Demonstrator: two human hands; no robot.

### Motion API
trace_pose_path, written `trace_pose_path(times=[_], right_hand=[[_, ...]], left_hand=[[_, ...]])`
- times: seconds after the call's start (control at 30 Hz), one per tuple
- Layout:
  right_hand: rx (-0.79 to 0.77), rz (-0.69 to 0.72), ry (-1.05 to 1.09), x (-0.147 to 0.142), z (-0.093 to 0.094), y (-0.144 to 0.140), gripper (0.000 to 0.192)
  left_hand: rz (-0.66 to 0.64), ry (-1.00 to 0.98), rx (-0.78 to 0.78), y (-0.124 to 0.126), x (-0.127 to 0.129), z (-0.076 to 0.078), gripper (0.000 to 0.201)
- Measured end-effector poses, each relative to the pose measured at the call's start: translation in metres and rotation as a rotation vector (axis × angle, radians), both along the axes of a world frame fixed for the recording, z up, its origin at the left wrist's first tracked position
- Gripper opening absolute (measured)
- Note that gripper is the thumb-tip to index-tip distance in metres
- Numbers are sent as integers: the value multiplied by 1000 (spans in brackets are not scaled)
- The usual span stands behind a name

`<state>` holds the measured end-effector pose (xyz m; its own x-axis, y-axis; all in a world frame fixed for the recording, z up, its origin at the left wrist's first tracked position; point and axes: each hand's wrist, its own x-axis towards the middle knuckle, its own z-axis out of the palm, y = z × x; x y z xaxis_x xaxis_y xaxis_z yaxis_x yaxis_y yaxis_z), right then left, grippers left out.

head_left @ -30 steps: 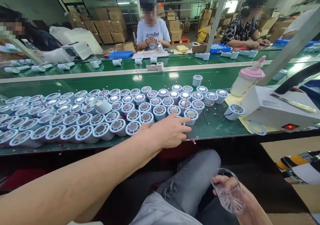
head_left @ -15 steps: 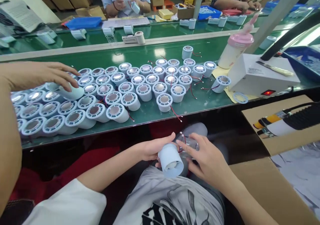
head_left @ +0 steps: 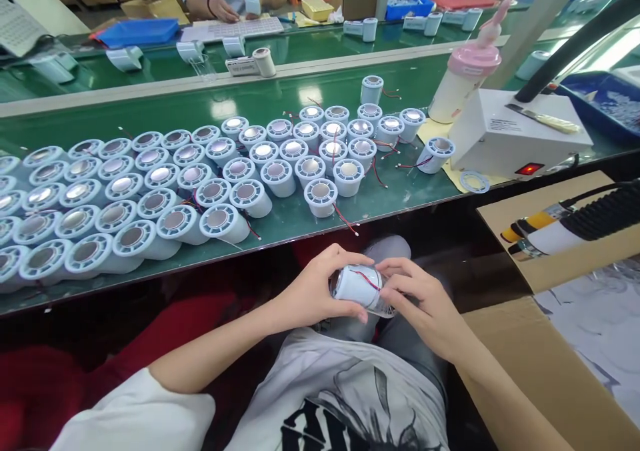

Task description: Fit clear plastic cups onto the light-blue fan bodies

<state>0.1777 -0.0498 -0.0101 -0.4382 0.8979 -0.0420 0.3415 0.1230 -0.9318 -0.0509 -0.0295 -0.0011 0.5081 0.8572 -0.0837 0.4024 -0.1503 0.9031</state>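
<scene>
Over my lap, my left hand (head_left: 327, 284) is closed around a light blue plastic cylinder (head_left: 356, 285) lying on its side. A thin red and black wire runs across the cylinder's side. My right hand (head_left: 417, 291) grips a clear plastic piece (head_left: 388, 309) at the cylinder's right end, its fingertips close to the wire. Much of the clear piece is behind my fingers, and I cannot tell how far it covers the cylinder. Past my hands, on the green bench (head_left: 280, 227), stand rows of similar cylinders (head_left: 320, 196) with round silvery centres and wire leads.
To the right are a white box with a red switch (head_left: 525, 134), a pink-lidded bottle (head_left: 465, 81) and a pale ring (head_left: 474, 182). An open carton (head_left: 515, 344) and a black-hosed tool (head_left: 565, 227) lie nearer. Two people work across the bench.
The cylinder has turned from open end toward me to lying sideways, with the clear piece against its right end. Another person's arm has left the cylinders at left. My view has shifted slightly.
</scene>
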Motion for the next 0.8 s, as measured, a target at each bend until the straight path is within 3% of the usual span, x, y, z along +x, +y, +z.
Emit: trace_pose_path(times=[0.17, 0.27, 0.37, 0.47, 0.6, 0.67, 0.8], right_hand=[[-200, -203, 229, 2, -6, 4, 29], [-327, -286, 360, 5, -11, 8, 31], [-411, -302, 439, 9, -13, 9, 36], [-265, -133, 386, 15, -12, 6, 25], [76, -24, 73, 22, -9, -3, 45], [109, -12, 76, 24, -8, -7, 44], [-11, 28, 210, 24, -4, -8, 46]], left_hand=[[-46, -70, 107, 1, 1, -19, 69], [-113, -140, 18, 1, 3, -19, 71], [-127, -242, -165, -1, 7, -17, 69], [-36, -389, -353, -3, 10, -17, 67], [-15, -587, -514, -3, 9, -17, 64], [-56, -583, -530, -3, 7, -15, 69], [-96, -477, -433, -2, 2, -7, 82]])
